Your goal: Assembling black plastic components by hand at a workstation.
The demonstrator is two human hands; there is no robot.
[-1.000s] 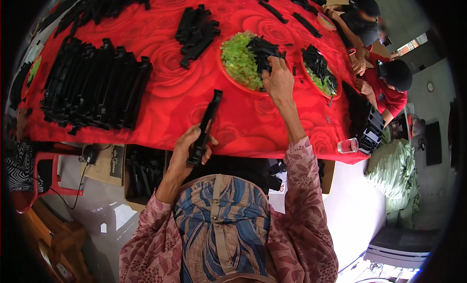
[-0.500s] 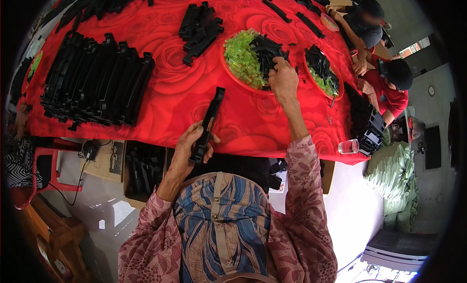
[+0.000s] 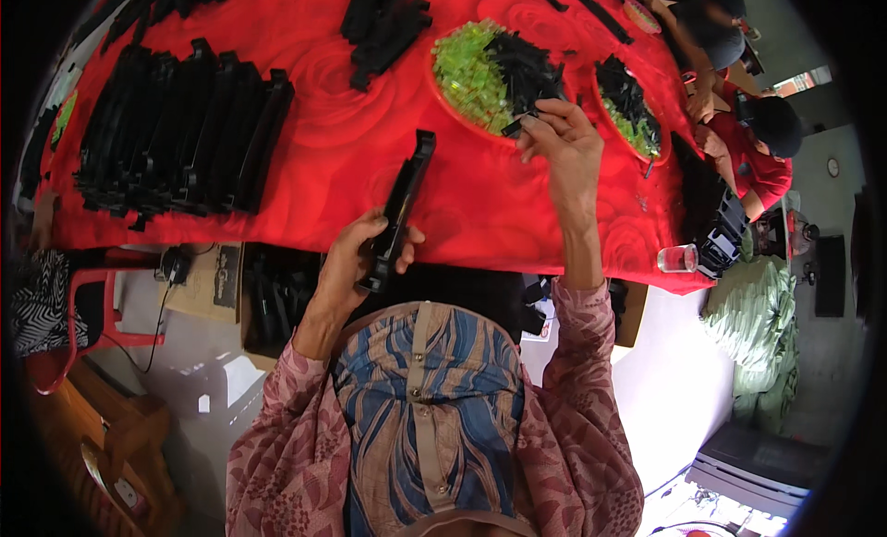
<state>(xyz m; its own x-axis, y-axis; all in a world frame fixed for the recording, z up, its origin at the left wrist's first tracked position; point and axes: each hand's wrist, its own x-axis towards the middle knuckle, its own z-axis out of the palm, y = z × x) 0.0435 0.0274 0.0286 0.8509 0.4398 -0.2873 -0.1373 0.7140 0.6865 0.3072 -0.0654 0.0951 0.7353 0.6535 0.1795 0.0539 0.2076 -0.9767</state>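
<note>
My left hand point(image 3: 356, 251) is closed around a long black plastic bracket point(image 3: 404, 200), which tilts up and away over the table's front edge. At the front right rim of a red round basin point(image 3: 462, 124), my right hand point(image 3: 565, 144) pinches a small black strip point(image 3: 515, 126) between thumb and fingers. The basin holds light green translucent pieces point(image 3: 471, 71) on its left side and small black strips point(image 3: 527, 66) on its right.
A thick row of black brackets point(image 3: 176, 135) lies at left, with a smaller pile point(image 3: 383, 34) farther back. A second basin point(image 3: 662, 149), a drinking glass point(image 3: 677, 258) and two co-workers point(image 3: 762, 140) are at right. Boxes of black parts point(image 3: 274, 297) stand under the red-covered table point(image 3: 323, 168).
My right hand has come back from the strips in the basin toward its near rim, with a black strip now showing in its fingers. My left hand still holds the bracket. The view has shifted slightly.
</note>
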